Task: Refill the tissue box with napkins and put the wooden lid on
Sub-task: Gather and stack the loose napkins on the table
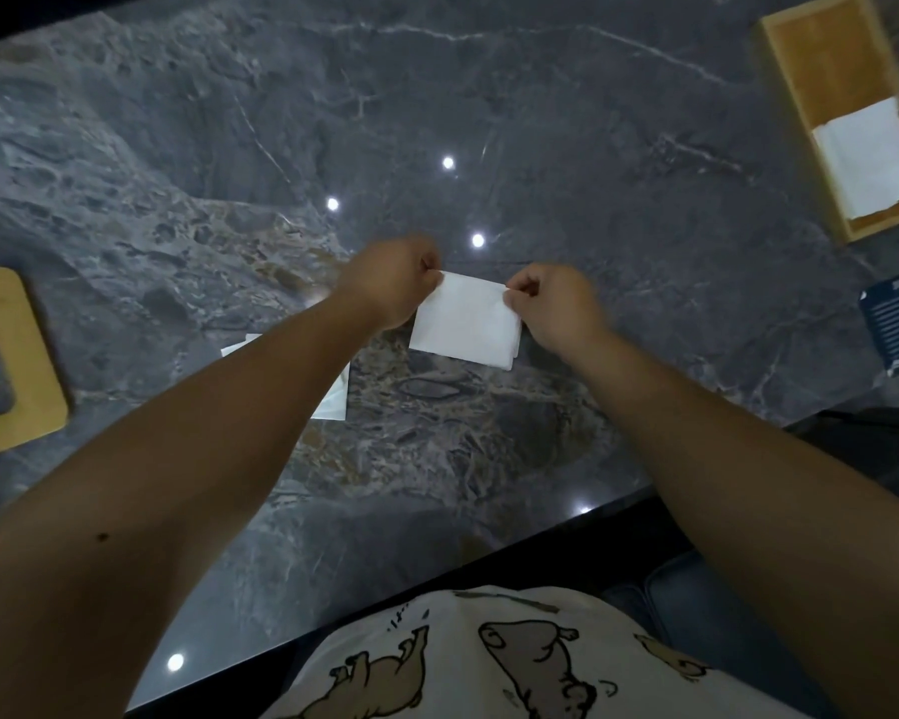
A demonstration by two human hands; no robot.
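Observation:
A folded white napkin [465, 321] hangs just above the middle of the dark marble table. My left hand [393, 280] pinches its upper left corner and my right hand [556, 306] pinches its upper right corner. The open wooden tissue box [787, 121] stands at the far right, with a white napkin [873, 155] lying in its near half. The wooden lid [19, 360], with a long slot in it, lies flat at the left edge. More white napkins [333, 394] lie on the table, mostly hidden under my left forearm.
A dark blue printed packet [893, 324] lies at the right edge of the table [541, 121]. The table's near edge runs diagonally in front of my body. Ceiling lights reflect as bright spots on the marble.

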